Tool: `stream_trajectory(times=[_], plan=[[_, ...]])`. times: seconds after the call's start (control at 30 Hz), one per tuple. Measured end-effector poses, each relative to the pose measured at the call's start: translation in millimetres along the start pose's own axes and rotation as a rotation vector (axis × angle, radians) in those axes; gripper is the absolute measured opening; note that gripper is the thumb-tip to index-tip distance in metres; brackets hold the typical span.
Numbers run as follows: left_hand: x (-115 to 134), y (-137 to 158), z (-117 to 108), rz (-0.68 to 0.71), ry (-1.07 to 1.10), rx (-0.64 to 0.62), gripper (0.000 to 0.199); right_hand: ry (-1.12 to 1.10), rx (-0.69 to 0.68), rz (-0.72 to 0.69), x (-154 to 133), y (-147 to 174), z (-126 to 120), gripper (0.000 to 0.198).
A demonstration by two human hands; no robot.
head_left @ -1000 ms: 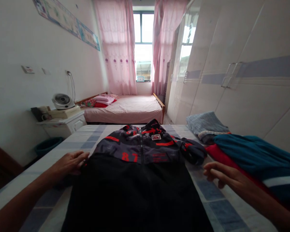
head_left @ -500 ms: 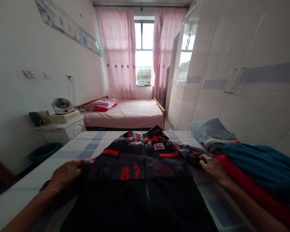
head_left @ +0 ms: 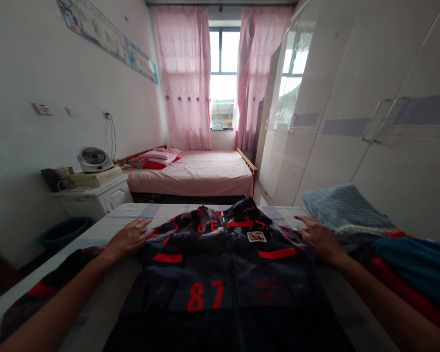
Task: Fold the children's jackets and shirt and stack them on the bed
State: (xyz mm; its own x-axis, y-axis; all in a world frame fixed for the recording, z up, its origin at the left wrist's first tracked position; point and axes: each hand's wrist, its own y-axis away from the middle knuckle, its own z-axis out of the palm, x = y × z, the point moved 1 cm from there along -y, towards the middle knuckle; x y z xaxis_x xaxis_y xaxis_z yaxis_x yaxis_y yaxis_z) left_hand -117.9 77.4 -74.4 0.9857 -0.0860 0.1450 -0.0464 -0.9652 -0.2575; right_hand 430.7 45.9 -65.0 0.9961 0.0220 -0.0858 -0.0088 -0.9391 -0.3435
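Observation:
A dark zip-up jacket (head_left: pixel 212 264) with red lettering and the number 87 lies front up on the bed nearest me, its collar pointing away. My left hand (head_left: pixel 129 238) rests at the shoulder on the left, fingers stretched forward and apart. From there the left-hand sleeve (head_left: pixel 47 288) spreads out toward me, partly under my forearm. At the opposite shoulder, my right hand (head_left: pixel 319 239) is open with its fingers extended. The other sleeve is mostly hidden behind my right hand and forearm.
Folded clothes lie to the right: a grey-blue cloth (head_left: pixel 346 205), a teal garment (head_left: pixel 414 259) and a red one (head_left: pixel 392 281). Beyond is a pink-covered bed (head_left: pixel 212 171). A white cabinet (head_left: pixel 113 195) with a fan (head_left: pixel 94 159) and a bin (head_left: pixel 64 232) stand left. Wardrobes (head_left: pixel 352 88) line the right.
Both hands have let go of the sleeves and moved up to the shoulders, fingers opening. The left-hand sleeve now lies spread outward. The jacket appears lower and larger in view.

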Motion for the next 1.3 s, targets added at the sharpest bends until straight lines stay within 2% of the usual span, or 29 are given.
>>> stream_trajectory(times=[0.17, 0.27, 0.37, 0.53, 0.63, 0.7, 0.77, 0.87, 0.93, 1.03, 1.1, 1.2, 1.3], plan=[[32, -37, 29, -0.088, -0.036, -0.133, 0.063, -0.035, -0.153, 0.086, -26, -47, 52, 0.051], [42, -42, 31, -0.111, -0.043, -0.149, 0.051, -0.044, -0.192, 0.125, -38, -56, 65, 0.044], [53, -44, 18, -0.118, -0.041, -0.09, 0.029, -0.047, -0.16, 0.138, -44, -63, 57, 0.024], [70, -56, -14, -0.174, -0.086, 0.177, 0.043, -0.022, 0.069, 0.241, -42, -91, 16, 0.035], [85, -59, -18, -0.17, -0.139, 0.27, 0.043, -0.012, 0.138, 0.275, -53, -97, -2, 0.038], [103, -51, -14, -0.122, -0.163, 0.286, 0.044, -0.013, 0.152, 0.233, -71, -87, -7, 0.042], [125, -32, -3, 0.029, -0.155, 0.256, 0.048, -0.036, 0.144, 0.1, -95, -63, -2, 0.05], [155, 6, 23, 0.388, -0.069, 0.129, 0.049, -0.113, 0.051, -0.188, -127, -15, 19, 0.054], [164, 28, 43, 0.491, -0.004, -0.002, 0.052, -0.151, -0.089, -0.306, -137, 14, 38, 0.055], [163, 43, 66, 0.412, 0.048, -0.194, 0.06, -0.166, -0.267, -0.336, -139, 36, 60, 0.057], [160, 44, 71, 0.376, 0.059, -0.246, 0.061, -0.159, -0.298, -0.332, -137, 38, 65, 0.057], [156, 49, 65, 0.364, 0.057, -0.254, 0.058, -0.139, -0.303, -0.33, -131, 40, 59, 0.056], [146, 72, 51, 0.356, 0.058, -0.272, 0.055, -0.128, -0.316, -0.325, -116, 58, 48, 0.056]])
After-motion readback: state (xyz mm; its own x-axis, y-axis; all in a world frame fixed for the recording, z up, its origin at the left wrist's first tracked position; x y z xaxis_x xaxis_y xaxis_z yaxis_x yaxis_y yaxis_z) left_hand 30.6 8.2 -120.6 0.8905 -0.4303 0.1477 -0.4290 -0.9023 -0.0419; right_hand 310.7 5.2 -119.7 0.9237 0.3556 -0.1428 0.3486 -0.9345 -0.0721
